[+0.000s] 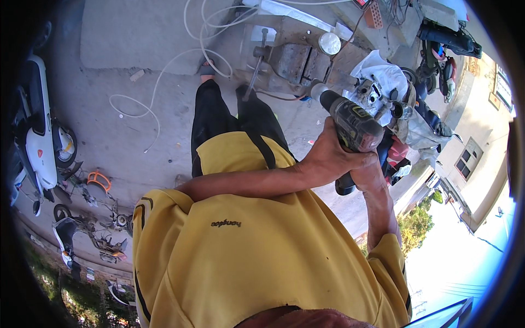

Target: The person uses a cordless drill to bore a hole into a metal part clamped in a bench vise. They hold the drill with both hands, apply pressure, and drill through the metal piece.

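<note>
A dark cordless drill (354, 124) is held in front of me on the right, its chuck end toward a bench vise (298, 63). My left hand (324, 156) reaches across my body and grips the drill's near side. My right hand (365, 165) is wrapped round its handle, close against the left; the battery base shows below them. At the drill's front is a pale round metal piece (317, 91), beside the vise jaws; whether it touches them I cannot tell. What the jaws hold is hard to make out.
Past the drill lie a grey metal part (372, 94) and white plastic sheeting (383, 71). A round white container (329, 44) stands by the vise. White hose (156, 63) coils over the concrete ground. A white scooter (42, 147) and motorcycle parts (101, 229) are at the left.
</note>
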{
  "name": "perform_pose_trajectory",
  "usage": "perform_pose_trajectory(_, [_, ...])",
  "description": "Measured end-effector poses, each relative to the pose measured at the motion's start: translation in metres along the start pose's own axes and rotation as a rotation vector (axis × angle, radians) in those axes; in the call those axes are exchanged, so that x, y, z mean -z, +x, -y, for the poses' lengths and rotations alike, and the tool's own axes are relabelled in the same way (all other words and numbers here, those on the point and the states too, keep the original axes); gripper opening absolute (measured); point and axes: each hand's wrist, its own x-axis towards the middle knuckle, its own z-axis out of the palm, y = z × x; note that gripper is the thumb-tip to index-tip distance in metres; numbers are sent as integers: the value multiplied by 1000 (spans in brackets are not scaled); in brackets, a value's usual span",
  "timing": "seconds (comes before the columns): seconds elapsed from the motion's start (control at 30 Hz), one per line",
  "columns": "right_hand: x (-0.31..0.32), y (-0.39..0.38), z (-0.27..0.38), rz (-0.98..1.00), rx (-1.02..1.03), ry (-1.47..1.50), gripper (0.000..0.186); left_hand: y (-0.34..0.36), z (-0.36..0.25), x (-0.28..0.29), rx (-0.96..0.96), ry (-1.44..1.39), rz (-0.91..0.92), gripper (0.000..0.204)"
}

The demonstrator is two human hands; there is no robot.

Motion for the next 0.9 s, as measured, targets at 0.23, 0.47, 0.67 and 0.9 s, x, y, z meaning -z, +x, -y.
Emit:
perform_pose_trajectory(0.23, [6, 0, 10, 39, -32, -40, 39, 3, -7, -6, 60, -108, -21, 90])
perform_pose_trajectory(0.47, [15, 3, 5, 62, -18, -93, 40, 4, -16, -6, 87, -69, -26, 93])
perform_pose_trajectory(0.67, [15, 6, 9, 66, -26, 31, 43, 6, -12, -8, 47, -125, -18, 93])
perform_pose_trajectory(0.9, [13, 7, 22, 89, -39, -27, 44, 8, -12, -9, 11, -143, -24, 90])
